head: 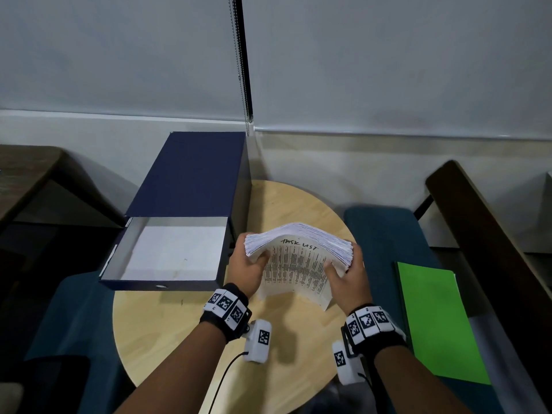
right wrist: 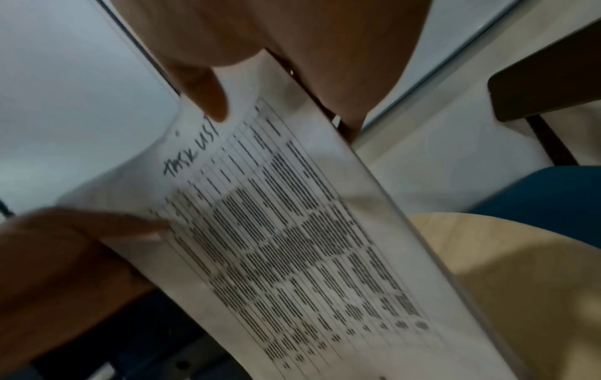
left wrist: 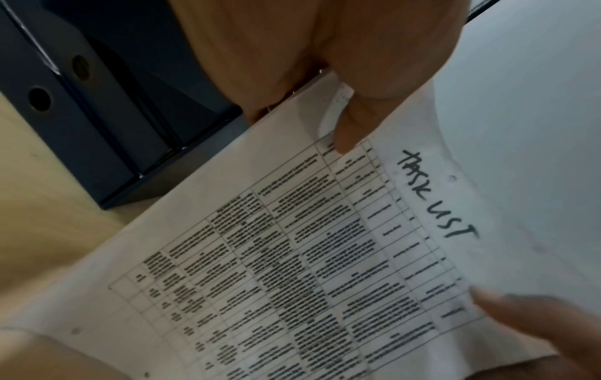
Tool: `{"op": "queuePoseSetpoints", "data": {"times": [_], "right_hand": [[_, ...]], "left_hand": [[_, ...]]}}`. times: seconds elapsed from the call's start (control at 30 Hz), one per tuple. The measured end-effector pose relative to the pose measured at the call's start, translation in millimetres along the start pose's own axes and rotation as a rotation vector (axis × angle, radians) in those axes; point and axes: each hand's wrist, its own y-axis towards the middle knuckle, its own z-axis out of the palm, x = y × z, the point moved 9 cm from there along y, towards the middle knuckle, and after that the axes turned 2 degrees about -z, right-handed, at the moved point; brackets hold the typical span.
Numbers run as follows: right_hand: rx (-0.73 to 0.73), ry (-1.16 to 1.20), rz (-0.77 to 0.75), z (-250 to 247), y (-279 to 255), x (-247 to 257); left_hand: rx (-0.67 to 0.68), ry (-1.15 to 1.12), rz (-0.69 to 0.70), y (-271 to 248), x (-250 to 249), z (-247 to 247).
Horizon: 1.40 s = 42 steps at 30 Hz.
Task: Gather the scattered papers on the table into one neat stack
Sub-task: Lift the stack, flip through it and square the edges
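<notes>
Held above the surface (head: 191,330), the thick stack of papers (head: 298,258) bows limply between left hand (head: 246,268) and right hand (head: 348,279), fingers clamping opposite short edges; heavy, floppy, slippery, best gripped there.

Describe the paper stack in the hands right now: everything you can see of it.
The paper stack is a thick bundle of white sheets, held above the round wooden table and bowed upward in the middle. The left hand grips its left edge, the right hand its right edge. The sheet facing the person carries a printed table with handwritten "TASK LIST" at the top. The upper edges look slightly fanned, not flush.
</notes>
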Motion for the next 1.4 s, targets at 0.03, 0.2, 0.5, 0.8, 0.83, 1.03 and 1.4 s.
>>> {"op": "queuePoseSetpoints", "data": {"times": [0.03, 0.2, 0.5, 0.8, 0.83, 1.03, 1.4], "right_hand": [[-0.014, -0.061, 0.013, 1.1, -0.4, -1.7], [-0.071, -0.061, -0.05, 0.7, 4.9, 21.6], [0.048, -0.048, 0.15, 1.5, -14.1, -20.5], [0.02, -0.548, -0.763, 25.8, -50.9, 152.3], [0.1, -0.62, -0.781, 43.1, -56.8, 159.3], [0.469, -1.036, -0.703, 115.7, -63.4, 117.1], [0.203, -0.864, -0.586, 58.6, -39.3, 123.0]], "left_hand": [[0.007, 0.028, 0.034, 0.8, -5.1, 3.1], [-0.007, 0.118, 0.142, 2.0, -34.8, 13.8], [0.065, 0.119, -0.002, -13.8, 12.9, 17.5], [0.139, 0.043, -0.04, -0.9, 21.5, 11.3], [0.149, 0.028, -0.047, 0.0, 20.5, 12.4], [0.181, 0.11, -0.063, 1.4, 19.0, 14.0], [0.177, -0.005, -0.18, 6.2, 21.5, 17.2]]}}
